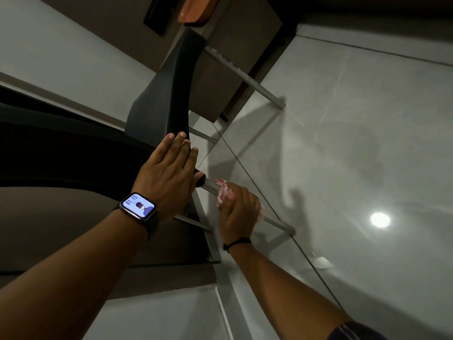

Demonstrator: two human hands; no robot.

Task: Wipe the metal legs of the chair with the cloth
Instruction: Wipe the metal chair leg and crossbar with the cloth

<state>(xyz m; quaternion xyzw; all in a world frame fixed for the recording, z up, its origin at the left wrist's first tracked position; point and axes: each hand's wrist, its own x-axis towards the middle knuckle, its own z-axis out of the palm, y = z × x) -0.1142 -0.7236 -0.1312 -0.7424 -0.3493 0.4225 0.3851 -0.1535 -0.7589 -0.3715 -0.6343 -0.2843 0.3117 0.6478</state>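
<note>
right hand clamps cloth round leg | left hand flat, apparently on chair

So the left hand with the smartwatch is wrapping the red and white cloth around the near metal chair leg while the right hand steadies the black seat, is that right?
Not quite, the hands are swapped. In the head view, the right hand wraps the red and white cloth around the near metal chair leg, and the left hand, the one with the smartwatch, steadies the black seat.
</note>
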